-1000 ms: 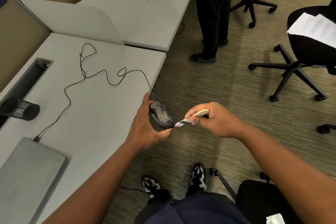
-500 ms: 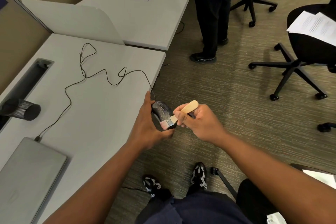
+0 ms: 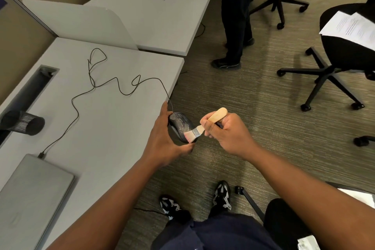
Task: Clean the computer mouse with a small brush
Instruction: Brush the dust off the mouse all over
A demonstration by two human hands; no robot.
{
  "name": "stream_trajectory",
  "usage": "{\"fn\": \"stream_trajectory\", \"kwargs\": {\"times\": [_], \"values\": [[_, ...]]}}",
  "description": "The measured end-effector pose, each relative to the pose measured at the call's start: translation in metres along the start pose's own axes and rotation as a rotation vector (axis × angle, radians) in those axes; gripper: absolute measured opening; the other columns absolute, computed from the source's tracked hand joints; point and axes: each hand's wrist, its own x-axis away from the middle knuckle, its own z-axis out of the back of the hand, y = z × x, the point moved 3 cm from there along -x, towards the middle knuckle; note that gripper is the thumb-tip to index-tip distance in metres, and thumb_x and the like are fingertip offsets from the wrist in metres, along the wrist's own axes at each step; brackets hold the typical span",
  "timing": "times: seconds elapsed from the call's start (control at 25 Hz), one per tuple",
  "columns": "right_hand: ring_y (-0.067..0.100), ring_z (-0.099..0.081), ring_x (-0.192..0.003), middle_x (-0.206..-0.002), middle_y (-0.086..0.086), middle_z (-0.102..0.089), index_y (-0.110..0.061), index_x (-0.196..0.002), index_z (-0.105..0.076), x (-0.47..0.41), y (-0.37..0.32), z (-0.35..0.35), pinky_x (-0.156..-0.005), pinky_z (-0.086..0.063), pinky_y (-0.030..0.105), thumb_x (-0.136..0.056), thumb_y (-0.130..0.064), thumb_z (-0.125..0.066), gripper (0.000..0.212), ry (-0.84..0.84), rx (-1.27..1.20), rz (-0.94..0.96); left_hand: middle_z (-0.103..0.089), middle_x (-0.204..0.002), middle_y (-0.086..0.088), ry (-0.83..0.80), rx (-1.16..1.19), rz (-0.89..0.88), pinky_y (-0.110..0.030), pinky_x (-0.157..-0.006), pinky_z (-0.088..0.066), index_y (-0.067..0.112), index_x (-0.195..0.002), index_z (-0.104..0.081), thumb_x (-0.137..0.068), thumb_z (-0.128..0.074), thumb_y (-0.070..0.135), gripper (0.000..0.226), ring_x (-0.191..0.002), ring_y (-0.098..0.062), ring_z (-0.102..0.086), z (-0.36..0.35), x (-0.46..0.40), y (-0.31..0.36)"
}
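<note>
Left hand (image 3: 162,140) grips mouse (image 3: 180,126) just off grey table (image 3: 113,128) edge, above carpet (image 3: 233,95); right hand (image 3: 225,134) grips brush (image 3: 203,126), bristles on mouse; closed laptop (image 3: 30,195), mesh cup (image 3: 24,123) on table; office chairs (image 3: 332,67) nearby

We stand on grey-brown ribbed carpet (image 3: 233,95) beside a pale grey table (image 3: 113,128). A low white divider (image 3: 81,24) separates a second table (image 3: 162,20). Black wheeled office chairs (image 3: 334,63) sit to our right.
</note>
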Motion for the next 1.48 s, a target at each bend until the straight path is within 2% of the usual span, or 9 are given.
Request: {"fn": "stream_trajectory", "kwargs": {"times": [0.2,0.44,0.56,0.8,0.92,1.12,1.28,1.4,1.48], "values": [[0.02,-0.07,-0.071,-0.075,0.003,-0.075,-0.02,-0.095,-0.075,-0.003,0.001,0.007,-0.072,-0.059,0.046,-0.103,-0.023,-0.068,0.011,0.023,0.001,-0.002,-0.037,-0.127,0.058,0.014,-0.002,-0.033,0.003,-0.092,-0.035,0.043,-0.167,-0.003,-0.05,-0.086,0.069,0.146,-0.121,0.02,-0.048,0.001,-0.004,-0.001],[0.015,-0.064,-0.064,-0.074,0.003,-0.074,-0.021,-0.096,-0.075,-0.007,0.006,0.014,-0.06,-0.052,0.038,-0.103,-0.026,-0.067,0.012,0.044,0.022,-0.011,-0.039,-0.127,0.048,0.011,-0.003,-0.022,-0.003,-0.096,-0.035,0.052,-0.163,-0.004,-0.05,-0.087,0.071,0.142,-0.123,0.005,-0.052,-0.001,-0.005,-0.002],[0.005,-0.056,-0.054,-0.073,0.006,-0.074,-0.026,-0.094,-0.074,-0.01,0.01,0.02,-0.051,-0.044,0.028,-0.104,-0.027,-0.066,0.013,0.057,0.112,-0.007,-0.037,-0.128,0.057,0.021,-0.009,-0.047,0.004,-0.091,-0.038,0.076,-0.148,0.004,-0.051,-0.089,0.071,0.134,-0.123,0.016,-0.051,0.001,-0.005,0.001],[-0.002,-0.059,-0.064,-0.075,-0.018,-0.071,-0.026,-0.095,-0.078,-0.012,0.007,0.031,-0.06,-0.044,0.016,-0.099,-0.023,-0.073,0.008,0.032,0.052,0.061,-0.038,-0.129,0.056,0.021,0.0,-0.058,0.006,-0.091,-0.037,0.074,-0.149,0.007,-0.053,-0.091,0.067,0.137,-0.123,0.022,-0.048,-0.001,-0.005,-0.003],[0.007,-0.063,-0.071,-0.079,-0.004,-0.072,-0.022,-0.093,-0.079,-0.01,-0.001,0.026,-0.065,-0.051,0.021,-0.096,-0.02,-0.074,0.007,-0.097,-0.211,0.018,-0.038,-0.126,0.057,0.018,-0.007,-0.063,0.008,-0.088,-0.035,0.075,-0.147,0.007,-0.051,-0.091,0.066,0.137,-0.12,0.026,-0.046,-0.001,-0.006,-0.006],[0.023,-0.072,-0.08,-0.09,0.016,-0.078,-0.013,-0.098,-0.075,-0.005,-0.004,0.007,-0.069,-0.059,0.03,-0.096,-0.02,-0.074,0.008,-0.228,-0.224,0.002,-0.038,-0.13,0.053,0.0,-0.015,-0.067,0.006,-0.09,-0.038,0.073,-0.149,0.01,-0.051,-0.09,0.065,0.141,-0.123,0.022,-0.047,-0.003,-0.007,-0.009],[0.02,-0.073,-0.071,-0.082,0.014,-0.078,-0.008,-0.091,-0.075,-0.005,0.0,0.004,-0.063,-0.058,0.029,-0.097,-0.012,-0.073,0.007,-0.133,-0.144,-0.06,-0.041,-0.13,0.05,0.019,-0.011,-0.079,0.005,-0.089,-0.039,0.068,-0.155,0.006,-0.052,-0.093,0.058,0.143,-0.122,0.022,-0.049,-0.005,-0.006,-0.012],[0.032,-0.074,-0.069,-0.075,0.011,-0.077,-0.013,-0.082,-0.076,-0.006,0.003,0.014,-0.064,-0.059,0.045,-0.096,-0.015,-0.073,0.014,0.018,-0.015,-0.036,-0.045,-0.129,0.048,0.04,-0.015,-0.085,0.005,-0.088,-0.038,0.066,-0.156,-0.001,-0.054,-0.094,0.057,0.138,-0.12,0.021,-0.051,-0.004,-0.004,-0.012],[0.031,-0.074,-0.069,-0.074,0.01,-0.077,-0.016,-0.079,-0.075,-0.006,0.0,0.015,-0.064,-0.06,0.044,-0.094,-0.02,-0.073,0.015,0.03,-0.042,-0.015,-0.044,-0.128,0.05,0.04,-0.024,-0.087,0.003,-0.084,-0.043,0.074,-0.149,-0.004,-0.053,-0.093,0.06,0.131,-0.119,0.021,-0.051,-0.004,-0.005,-0.011]]}}
